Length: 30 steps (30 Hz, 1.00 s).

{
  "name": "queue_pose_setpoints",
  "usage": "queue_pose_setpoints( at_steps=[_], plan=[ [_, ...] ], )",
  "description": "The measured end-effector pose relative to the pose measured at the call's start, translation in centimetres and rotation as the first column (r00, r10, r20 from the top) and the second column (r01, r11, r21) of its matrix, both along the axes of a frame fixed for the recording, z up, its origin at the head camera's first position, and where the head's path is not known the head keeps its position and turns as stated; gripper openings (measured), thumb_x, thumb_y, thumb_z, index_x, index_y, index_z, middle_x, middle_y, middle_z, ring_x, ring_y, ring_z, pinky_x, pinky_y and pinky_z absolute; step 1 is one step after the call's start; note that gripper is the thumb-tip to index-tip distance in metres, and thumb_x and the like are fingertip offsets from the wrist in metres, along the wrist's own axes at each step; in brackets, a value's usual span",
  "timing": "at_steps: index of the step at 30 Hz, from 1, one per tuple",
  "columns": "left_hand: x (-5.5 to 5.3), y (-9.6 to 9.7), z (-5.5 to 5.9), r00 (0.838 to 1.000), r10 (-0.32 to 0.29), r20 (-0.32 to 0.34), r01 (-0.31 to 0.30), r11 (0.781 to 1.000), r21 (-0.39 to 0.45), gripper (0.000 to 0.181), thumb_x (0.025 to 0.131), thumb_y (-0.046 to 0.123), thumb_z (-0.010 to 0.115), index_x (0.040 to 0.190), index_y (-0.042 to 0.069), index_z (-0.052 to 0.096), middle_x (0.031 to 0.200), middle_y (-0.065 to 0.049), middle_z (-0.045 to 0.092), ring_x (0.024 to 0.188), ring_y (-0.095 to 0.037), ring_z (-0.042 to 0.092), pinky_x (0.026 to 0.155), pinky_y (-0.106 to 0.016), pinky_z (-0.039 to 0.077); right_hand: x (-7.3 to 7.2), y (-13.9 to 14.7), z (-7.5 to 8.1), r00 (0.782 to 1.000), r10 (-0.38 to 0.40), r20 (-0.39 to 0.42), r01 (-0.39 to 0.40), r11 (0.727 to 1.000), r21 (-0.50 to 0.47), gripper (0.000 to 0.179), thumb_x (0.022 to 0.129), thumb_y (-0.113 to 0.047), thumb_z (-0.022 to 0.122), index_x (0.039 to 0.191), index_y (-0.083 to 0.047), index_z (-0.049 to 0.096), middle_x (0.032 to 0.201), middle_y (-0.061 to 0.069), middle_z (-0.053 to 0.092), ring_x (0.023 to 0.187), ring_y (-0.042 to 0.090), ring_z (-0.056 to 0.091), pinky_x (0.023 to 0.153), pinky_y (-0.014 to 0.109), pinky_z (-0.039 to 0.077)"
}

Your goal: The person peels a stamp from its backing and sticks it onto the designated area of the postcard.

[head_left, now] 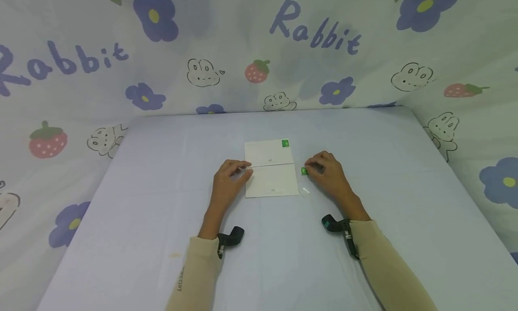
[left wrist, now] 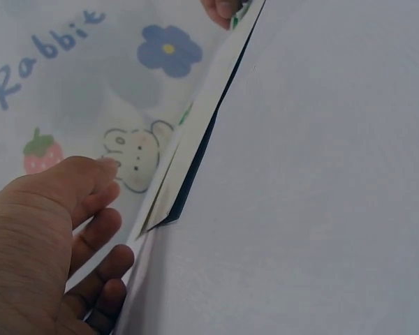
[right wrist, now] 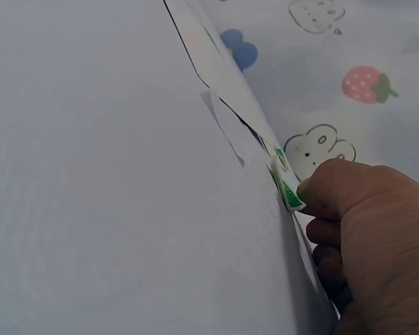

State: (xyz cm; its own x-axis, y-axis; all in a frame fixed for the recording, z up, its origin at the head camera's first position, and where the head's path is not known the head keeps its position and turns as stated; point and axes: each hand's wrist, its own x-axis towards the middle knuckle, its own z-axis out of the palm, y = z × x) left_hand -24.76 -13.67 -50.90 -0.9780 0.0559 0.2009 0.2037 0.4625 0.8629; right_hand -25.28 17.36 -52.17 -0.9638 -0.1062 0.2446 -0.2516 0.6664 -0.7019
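The right hand pinches a green stamp (head_left: 303,171) between thumb and fingertips, just beyond the lower card's (head_left: 271,182) top right corner. The left hand (head_left: 227,181) is loosely curved, thumb apart, gripping nothing at both cards' left edges; whether it touches them, I can't tell. The upper card (head_left: 265,151) bears another stamp (head_left: 285,143) in its top right corner. Both cards lie mid-table, nearer the table's (head_left: 154,167) far edge.
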Motion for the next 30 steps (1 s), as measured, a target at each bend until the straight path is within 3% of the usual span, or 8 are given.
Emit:
queue_pose_setpoints(
  at_steps=[12,19,30],
  plan=[
    [0.14,-0.04,0.07,1.000,-0.010,-0.011,0.010,1.000,0.009,0.021,0.091,0.022,0.077,0.111,0.016,0.075,0.109,-0.001,0.062,0.101,-0.018,0.057,0.091,-0.035,0.047,0.09,0.18,-0.50,1.000,-0.014,-0.001,0.014,0.999,-0.029,0.007,0.092,-0.015,0.075,0.097,-0.010,0.073,0.103,0.002,0.060,0.100,0.021,0.054,0.087,0.038,0.047],
    [0.20,0.09,-0.06,1.000,-0.009,-0.006,0.009,1.000,0.016,0.021,0.091,0.024,0.077,0.110,0.018,0.076,0.107,0.001,0.062,0.099,-0.016,0.057,0.090,-0.035,0.047,0.45,0.33,-0.19,0.997,-0.060,0.056,0.067,0.988,-0.142,0.008,0.092,-0.019,0.075,0.096,-0.013,0.073,0.100,-0.001,0.061,0.095,0.016,0.057,0.086,0.036,0.049],
    [0.48,-0.03,-0.01,1.000,-0.014,-0.019,0.014,1.000,0.009,0.020,0.091,0.025,0.076,0.110,0.017,0.076,0.107,0.000,0.062,0.098,-0.017,0.056,0.088,-0.036,0.047,0.68,0.37,-0.08,0.991,-0.076,0.114,0.096,0.978,-0.183,0.010,0.093,-0.021,0.074,0.098,-0.012,0.073,0.101,-0.001,0.062,0.093,0.016,0.058,0.085,0.035,0.049]
  ],
)
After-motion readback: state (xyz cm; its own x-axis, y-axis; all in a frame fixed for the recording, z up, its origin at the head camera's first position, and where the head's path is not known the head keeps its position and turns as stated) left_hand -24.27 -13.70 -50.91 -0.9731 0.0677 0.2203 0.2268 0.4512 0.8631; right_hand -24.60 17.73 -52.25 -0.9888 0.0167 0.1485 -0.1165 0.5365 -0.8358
